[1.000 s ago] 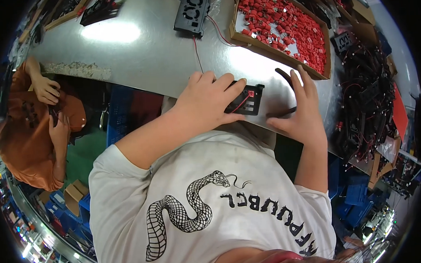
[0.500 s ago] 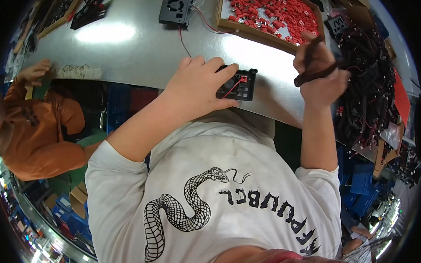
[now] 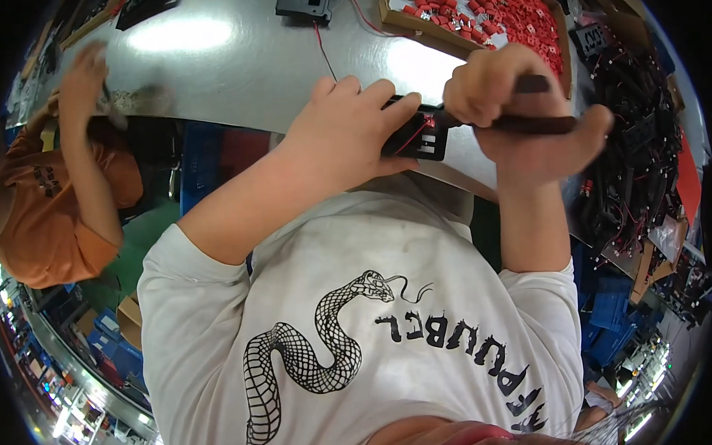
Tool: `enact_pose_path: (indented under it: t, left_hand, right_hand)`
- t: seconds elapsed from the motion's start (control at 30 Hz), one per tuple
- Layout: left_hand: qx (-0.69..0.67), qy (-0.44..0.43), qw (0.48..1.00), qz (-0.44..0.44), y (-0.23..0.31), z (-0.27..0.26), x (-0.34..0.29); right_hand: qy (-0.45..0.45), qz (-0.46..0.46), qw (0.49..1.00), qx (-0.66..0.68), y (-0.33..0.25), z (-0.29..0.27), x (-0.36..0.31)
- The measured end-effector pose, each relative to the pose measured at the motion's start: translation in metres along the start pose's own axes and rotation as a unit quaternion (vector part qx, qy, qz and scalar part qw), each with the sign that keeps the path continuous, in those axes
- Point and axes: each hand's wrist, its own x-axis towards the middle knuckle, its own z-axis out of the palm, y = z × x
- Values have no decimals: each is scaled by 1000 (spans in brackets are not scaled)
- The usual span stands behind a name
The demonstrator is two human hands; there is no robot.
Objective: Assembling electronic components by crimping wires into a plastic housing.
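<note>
My left hand [image 3: 345, 133] is wrapped over a black plastic housing [image 3: 436, 147] at the front edge of the metal table, covering much of it. On the uncovered end sits a small red part [image 3: 429, 122], with a thin red wire running from it. In my right hand [image 3: 488, 77] is what looks like a pair of pliers [image 3: 537, 125] with two dark handles, fingers closed around them. The tool's tip points left at the housing beside the red part. Whether it touches is hard to make out.
A cardboard tray [image 3: 443, 33] of red parts stands at the back. Another black housing [image 3: 305, 3], with red wires, lies further off. Black wired parts [image 3: 632, 158] are heaped at the right. At the left, a co-worker in an orange top [image 3: 50, 210] has hands at the table.
My right hand has brought the pliers left, up to the housing. My left hand still holds the housing, slightly further right in view. The co-worker's arm has risen over the table.
</note>
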Motion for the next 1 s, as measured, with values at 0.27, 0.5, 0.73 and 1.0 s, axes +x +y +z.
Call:
enact_pose_path:
  t: [0.27, 0.5, 0.73, 1.0]
  left_hand:
    - [-19, -12, 1000, 7, -5, 3, 3]
    - [-32, 4, 999, 21, -5, 2, 0]
    - [-24, 6, 1000, 16, -6, 1, 1]
    - [-33, -21, 999, 4, 2, 6, -3]
  right_hand:
    - [22, 20, 996, -87, 2, -3, -2]
    - [-46, 14, 994, -98, -6, -11, -1]
    - [-37, 21, 997, -68, 8, 3, -14]
    - [-37, 58, 988, -137, 2, 0, -19]
